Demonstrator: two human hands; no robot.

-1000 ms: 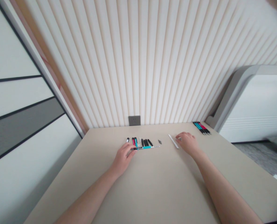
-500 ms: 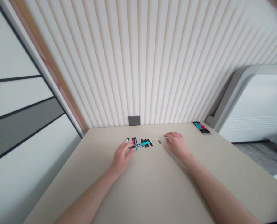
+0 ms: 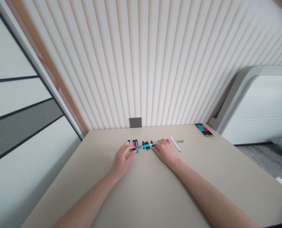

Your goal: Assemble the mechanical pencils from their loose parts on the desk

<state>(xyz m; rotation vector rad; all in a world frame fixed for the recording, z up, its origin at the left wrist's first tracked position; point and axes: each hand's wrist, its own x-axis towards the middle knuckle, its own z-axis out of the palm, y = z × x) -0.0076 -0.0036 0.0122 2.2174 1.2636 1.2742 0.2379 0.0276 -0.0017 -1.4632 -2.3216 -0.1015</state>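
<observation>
Blue pen is the thing I work on, and it reaches across from one hand to the other. Biggest of all is the wall, white with tall ridges, behind everything. Next comes the table, pale and smooth, with its far edge by the wall. My left hand has the dark end of the pen in a close pinch, thumb on one side and fingers on the other. My right hand is at the other end, fingers bent, by the thin tip. I cannot tell if those fingers pinch the tip or are just next to it. A row of pens, some blue and some red, lies well apart on my right, near the table's back corner. A white strip lies just beside my right hand. Small black pieces lie under or just behind the pen, and a little pink piece is near my left fingers. Smallest are the gray bits, to the right of the strip; they are too blurry to name. I think I am at the step of working on the thin end. The next move seems to call for a steady left hand and a soft, straight touch from the right one.
</observation>
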